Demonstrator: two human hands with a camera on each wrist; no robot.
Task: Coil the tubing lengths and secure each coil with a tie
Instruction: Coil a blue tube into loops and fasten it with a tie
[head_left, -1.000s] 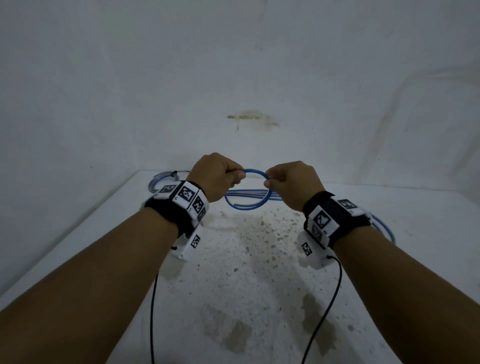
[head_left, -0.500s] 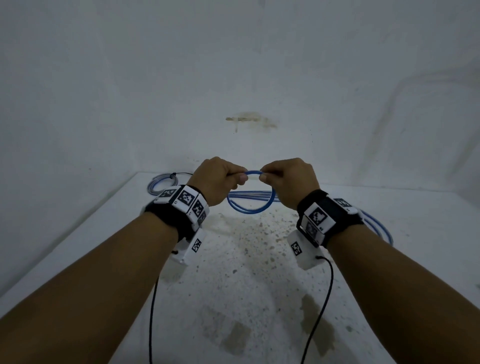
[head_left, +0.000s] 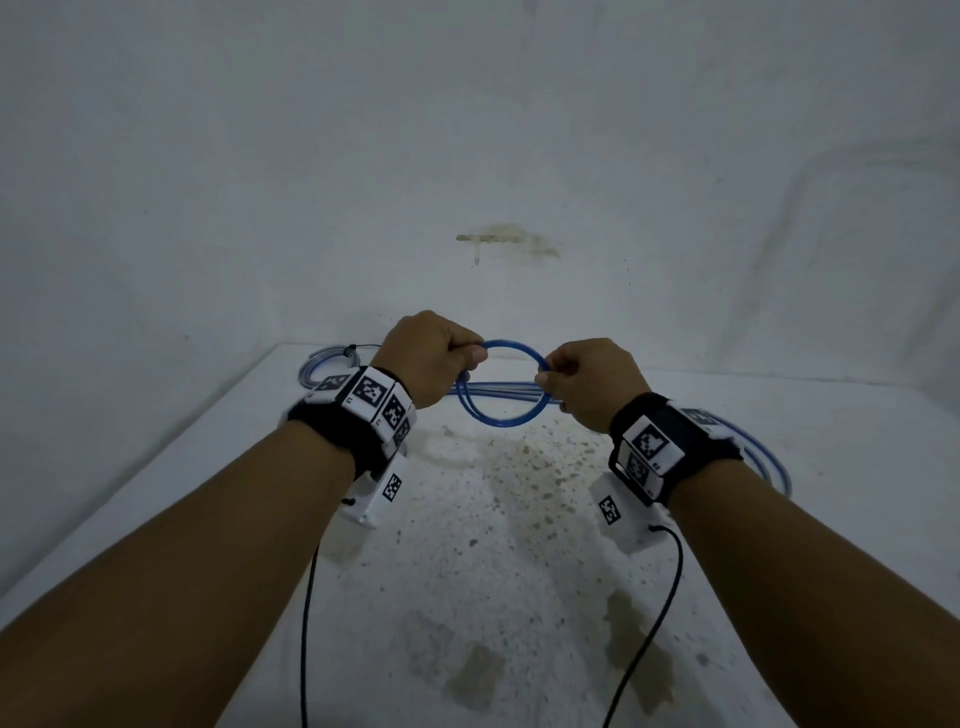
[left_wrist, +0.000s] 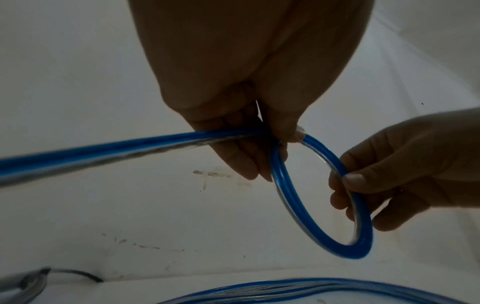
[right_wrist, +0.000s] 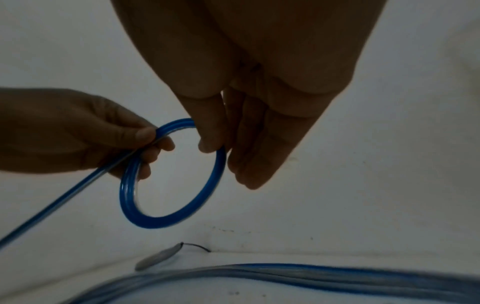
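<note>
We're early in the coiling: one small loop (head_left: 501, 384) of blue tubing is formed and held up in the air over the table (head_left: 519, 571), looks like roughly two turns judging from the wrist views, and no tie on it that we can see. The free run of tube (left_wrist: 103, 153) leaves our left hand and heads off toward the slack, so there is plenty left to wind in. The rest of the tubing (head_left: 769, 457) lies loose on the table behind and to the right of our hands, several strands side by side, uncoiled. At the far left corner sits a pale coil (head_left: 327, 364) with a dark bit on it, maybe a tie, so we judge one length may already be done, can't say for sure. No spare ties visible in any view. Left hand (head_left: 428, 358): curled tight, thumb and fingers pinching the loop where the turns cross, also trapping the outgoing run. Right hand (head_left: 587, 382): fingers curled, thumb tip and forefinger pinching the opposite side of the loop, other fingers hanging behind it. Both hands touch only the tube, both clear of the table. Left to do, by our guess: wind in the slack, tie it, repeat for other lengths
</note>
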